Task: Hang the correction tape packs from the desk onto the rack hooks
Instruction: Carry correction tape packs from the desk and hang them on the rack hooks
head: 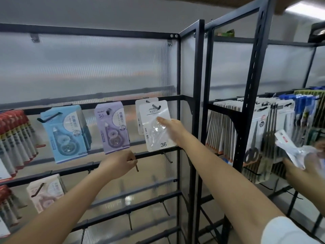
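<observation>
The rack frame (197, 85) was matt black metal, as were its hooks (167, 156). Behind it the back panel (88, 67) was ribbed translucent plastic with a dull, frosted sheen. The white correction tape pack (158, 125) was smooth card under a clear, glossy plastic blister that caught the light. The blue pack (65, 132) and the purple pack (111, 127) looked like printed card with the same shiny clear fronts. The sleeve (288, 233) was plain white matt cloth.
</observation>
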`<state>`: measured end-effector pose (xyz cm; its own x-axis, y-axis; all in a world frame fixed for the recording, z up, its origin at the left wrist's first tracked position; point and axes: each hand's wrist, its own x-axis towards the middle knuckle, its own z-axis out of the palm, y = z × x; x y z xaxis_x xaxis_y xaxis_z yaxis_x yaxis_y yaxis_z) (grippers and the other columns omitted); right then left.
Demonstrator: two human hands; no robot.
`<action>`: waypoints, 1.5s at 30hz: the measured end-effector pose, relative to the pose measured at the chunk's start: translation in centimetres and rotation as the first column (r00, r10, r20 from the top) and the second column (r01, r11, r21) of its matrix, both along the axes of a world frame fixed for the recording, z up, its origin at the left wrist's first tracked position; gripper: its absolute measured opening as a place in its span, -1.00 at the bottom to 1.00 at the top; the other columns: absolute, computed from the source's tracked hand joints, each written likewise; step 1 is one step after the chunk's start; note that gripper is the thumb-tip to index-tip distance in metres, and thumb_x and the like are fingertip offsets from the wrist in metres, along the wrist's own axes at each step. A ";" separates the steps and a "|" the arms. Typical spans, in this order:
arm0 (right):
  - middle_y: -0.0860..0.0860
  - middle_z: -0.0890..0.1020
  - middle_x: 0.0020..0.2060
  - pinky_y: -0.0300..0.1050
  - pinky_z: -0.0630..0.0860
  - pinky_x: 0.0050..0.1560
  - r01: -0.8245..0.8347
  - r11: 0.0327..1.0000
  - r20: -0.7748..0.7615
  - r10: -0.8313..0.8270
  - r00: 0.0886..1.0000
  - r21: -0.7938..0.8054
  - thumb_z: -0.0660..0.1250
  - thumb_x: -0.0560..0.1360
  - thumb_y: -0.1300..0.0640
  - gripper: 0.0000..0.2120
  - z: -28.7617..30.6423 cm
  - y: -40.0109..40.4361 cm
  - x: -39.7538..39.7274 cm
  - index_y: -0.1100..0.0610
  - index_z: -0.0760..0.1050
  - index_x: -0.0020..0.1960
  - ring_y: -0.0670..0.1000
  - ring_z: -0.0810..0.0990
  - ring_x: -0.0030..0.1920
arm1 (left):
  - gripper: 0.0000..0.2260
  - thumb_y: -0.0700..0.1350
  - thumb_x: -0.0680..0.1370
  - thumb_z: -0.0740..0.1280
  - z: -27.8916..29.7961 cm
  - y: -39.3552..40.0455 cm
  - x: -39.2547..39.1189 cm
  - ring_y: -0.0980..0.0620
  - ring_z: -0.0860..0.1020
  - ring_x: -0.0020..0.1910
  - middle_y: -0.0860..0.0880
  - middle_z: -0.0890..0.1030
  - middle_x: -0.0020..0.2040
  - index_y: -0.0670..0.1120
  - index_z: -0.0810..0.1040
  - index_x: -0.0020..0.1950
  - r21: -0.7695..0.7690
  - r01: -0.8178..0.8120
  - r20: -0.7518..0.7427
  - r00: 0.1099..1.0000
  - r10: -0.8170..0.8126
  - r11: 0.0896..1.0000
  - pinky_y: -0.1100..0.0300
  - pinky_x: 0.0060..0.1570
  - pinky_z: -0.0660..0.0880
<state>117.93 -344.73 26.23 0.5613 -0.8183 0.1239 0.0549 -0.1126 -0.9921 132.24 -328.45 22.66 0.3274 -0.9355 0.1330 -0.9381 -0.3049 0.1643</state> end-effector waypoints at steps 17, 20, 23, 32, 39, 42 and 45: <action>0.10 0.55 0.16 -0.06 0.49 0.05 0.140 0.985 -0.211 -0.159 0.964 -0.101 0.37 0.47 -0.11 -0.47 -1.0 -1.9 3.5 0.18 0.40 0.29 0.07 0.54 0.11 | -0.73 0.08 0.62 0.18 -1.5 1.4 2.3 0.17 0.49 0.14 0.12 0.52 0.24 0.08 0.44 0.29 -0.043 -0.059 0.028 0.998 0.060 0.997 0.32 0.08 0.41; 0.09 0.51 0.20 -0.16 0.41 -0.05 0.159 0.978 -0.307 -0.195 0.932 -0.136 0.37 0.49 -0.06 -0.48 -2.7 -1.5 2.8 0.18 0.34 0.33 0.00 0.47 0.05 | -0.72 0.08 0.61 0.18 -1.5 1.5 2.2 0.15 0.49 0.15 0.10 0.52 0.25 0.07 0.45 0.30 -0.038 -0.071 0.035 0.997 0.072 0.997 0.30 0.06 0.42; 0.05 0.51 0.10 -0.18 0.46 -0.16 0.168 0.967 -0.415 -0.234 0.879 -0.190 0.35 0.50 -0.05 -0.53 -3.8 -0.2 1.6 0.16 0.34 0.31 -0.02 0.49 -0.05 | -0.71 0.08 0.61 0.18 -1.6 1.6 2.3 0.12 0.50 0.15 0.09 0.53 0.25 0.06 0.45 0.31 -0.049 -0.107 0.048 0.993 0.109 0.993 0.29 -0.04 0.40; 0.11 0.52 0.14 -0.02 0.53 0.03 -0.431 0.682 -0.793 -0.390 0.468 -0.591 0.24 0.51 0.23 -0.67 -4.7 8.8 3.1 0.18 0.41 0.28 0.13 0.53 0.11 | -0.62 0.10 0.59 0.17 -1.6 8.1 4.0 -0.05 0.45 0.26 -0.05 0.48 0.32 -0.01 0.37 0.36 0.009 -0.266 0.183 0.948 0.260 0.964 0.09 0.15 0.45; 0.10 0.51 0.18 -0.01 0.49 0.12 -0.696 0.419 -0.806 -0.408 0.430 -0.583 0.21 0.54 0.20 -0.71 -4.6 24.0 10.4 0.16 0.44 0.25 0.12 0.48 0.19 | -0.63 0.04 0.58 0.20 -0.7 23.1 7.4 -0.13 0.45 0.27 -0.12 0.47 0.32 -0.08 0.38 0.34 0.049 -0.407 0.259 0.887 0.382 0.912 0.09 0.13 0.41; 0.12 0.44 0.31 0.08 0.42 0.26 -0.758 0.322 -0.816 -0.347 0.463 -0.567 0.17 0.58 0.16 -0.65 -4.7 32.4 14.8 0.13 0.37 0.36 0.18 0.41 0.31 | -0.59 0.04 0.59 0.19 -1.0 31.5 8.9 -0.16 0.42 0.30 -0.14 0.41 0.36 -0.11 0.33 0.39 0.074 -0.508 0.300 0.832 0.467 0.858 0.05 0.17 0.39; 0.17 0.40 0.36 0.10 0.38 0.27 -0.832 0.180 -0.836 -0.291 0.465 -0.525 0.10 0.61 0.18 -0.61 -5.4 41.7 19.5 0.16 0.29 0.42 0.20 0.39 0.34 | -0.56 0.06 0.60 0.17 -1.5 40.6 10.4 -0.19 0.36 0.33 -0.16 0.39 0.37 -0.13 0.31 0.41 0.110 -0.616 0.309 0.767 0.562 0.780 -0.02 0.23 0.34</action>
